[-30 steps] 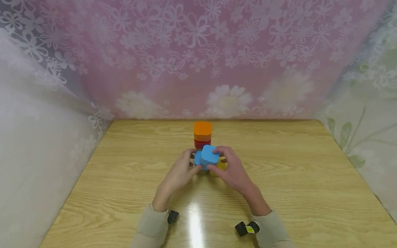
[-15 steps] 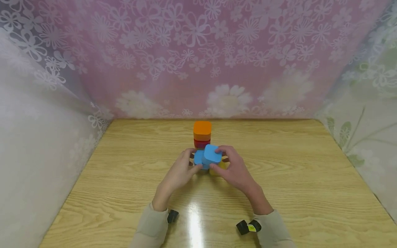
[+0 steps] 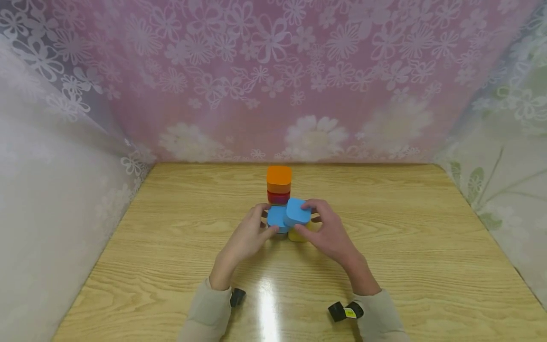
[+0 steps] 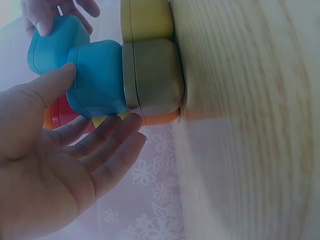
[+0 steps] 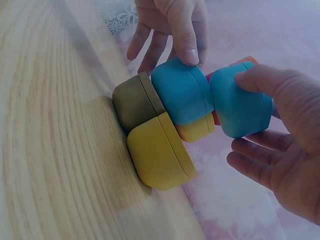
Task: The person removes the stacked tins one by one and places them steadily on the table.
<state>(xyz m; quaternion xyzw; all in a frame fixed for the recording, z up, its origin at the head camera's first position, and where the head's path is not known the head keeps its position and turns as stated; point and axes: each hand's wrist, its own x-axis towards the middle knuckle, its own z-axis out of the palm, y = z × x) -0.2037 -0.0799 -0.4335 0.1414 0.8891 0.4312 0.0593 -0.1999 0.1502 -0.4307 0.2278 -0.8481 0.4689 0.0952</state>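
Note:
My left hand (image 3: 249, 232) holds a blue rounded square box (image 3: 277, 217) between thumb and fingers, at the side of the front stack. That box sits on an olive-gold box (image 4: 157, 75) on the table. Higher and to the right, my right hand (image 3: 326, 232) pinches a second blue box (image 3: 297, 212), with the thumb on one side and fingers on the other. I cannot tell whether the two blue boxes touch. Below the raised one, a yellow box (image 5: 160, 152) stands on the table beside the olive-gold box.
Right behind the front boxes rises another stack, with an orange box (image 3: 279, 178) on top and a red one (image 3: 278, 197) under it. A yellow box (image 5: 197, 128) shows lower in it. Patterned cloth (image 3: 273, 95) borders the wooden table (image 3: 171, 228) behind and at the sides.
My right hand has moved the raised blue box to the right, uncovering more of the lower blue box. My left hand has stayed nearly still.

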